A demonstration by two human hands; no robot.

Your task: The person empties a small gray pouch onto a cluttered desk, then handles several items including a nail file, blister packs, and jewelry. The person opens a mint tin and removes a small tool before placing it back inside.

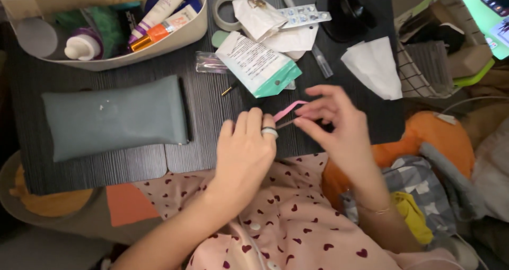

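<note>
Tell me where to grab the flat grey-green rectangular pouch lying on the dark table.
Probably from above at the right short end of the grey-green pouch. That end, with its dark edge, lies on bare dark table, nearest the left hand. A cream basket crowds the far long edge.

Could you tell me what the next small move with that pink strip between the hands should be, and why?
Probably draw the pink strip a little further out. The right hand pinches its end while the left hand holds the other end low over the dark table, and the strip looks only partly extended.
</note>
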